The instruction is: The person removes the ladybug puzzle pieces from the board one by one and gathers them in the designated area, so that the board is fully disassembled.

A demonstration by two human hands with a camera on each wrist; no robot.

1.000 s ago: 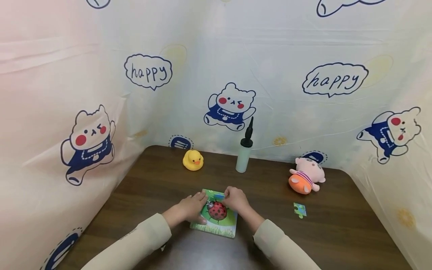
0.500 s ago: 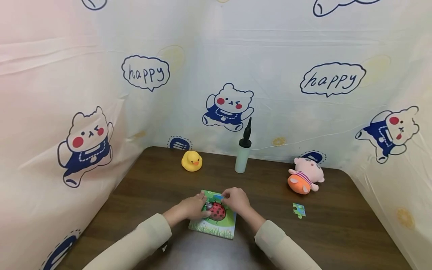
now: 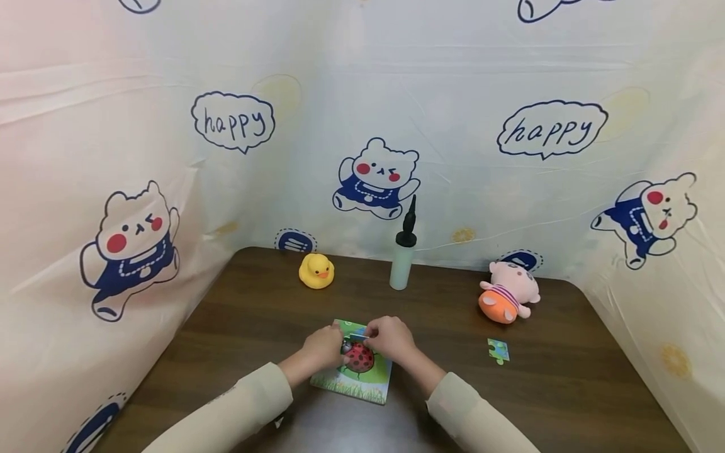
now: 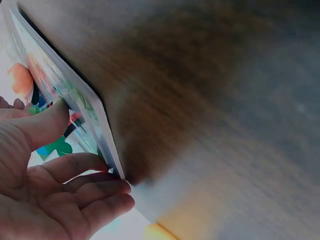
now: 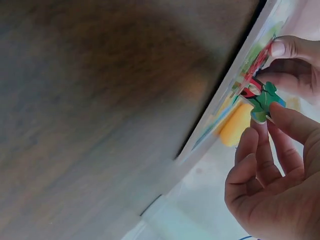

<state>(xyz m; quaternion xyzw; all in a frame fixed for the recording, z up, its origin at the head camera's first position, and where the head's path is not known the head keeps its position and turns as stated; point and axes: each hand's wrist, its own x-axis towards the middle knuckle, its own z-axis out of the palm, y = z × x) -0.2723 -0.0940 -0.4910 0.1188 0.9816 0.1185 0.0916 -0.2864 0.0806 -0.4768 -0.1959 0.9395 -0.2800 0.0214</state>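
Observation:
On the table lies a ladybug jigsaw puzzle board, with both hands over its upper part. My right hand pinches a puzzle piece between thumb and fingertips; it is green with a bit of red and black, tilted above the board. At the board's left side, my left hand keeps its thumb over the picture and its bent fingers against the edge, as the left wrist view shows. The fingers hide part of the ladybug's head and the board's upper left.
Another puzzle piece lies to the right on the brown table. Along the back are a yellow rubber duck, a hand pump and a pink plush toy. Printed curtains surround the table.
The right hand has tipped the piece up from lying nearly flat. The left hand's fingers, spread over the board a second ago, are now more curled at its left side. The view has shifted slightly.

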